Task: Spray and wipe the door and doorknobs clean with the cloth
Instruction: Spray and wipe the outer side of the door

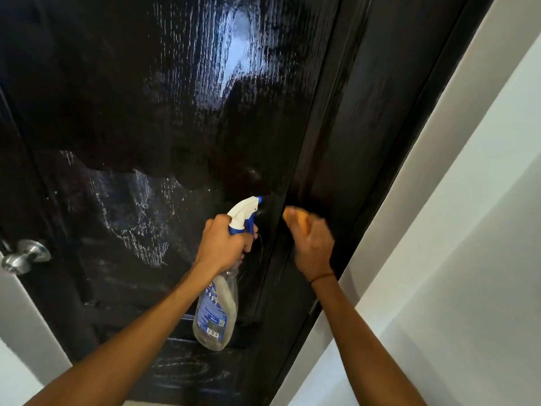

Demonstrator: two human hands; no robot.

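white wall (468,200) seen at right of frame | second strip of white wall (17,332) seen at lower left

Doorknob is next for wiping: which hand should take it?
Probably the right hand: it holds the orange cloth, while the left hand grips the spray bottle. The doorknob lies far left, so it must cross over.

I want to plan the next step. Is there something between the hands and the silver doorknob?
Nothing visible blocks it. The doorknob sits at the door's left edge; only bare door surface lies between it and the left hand.
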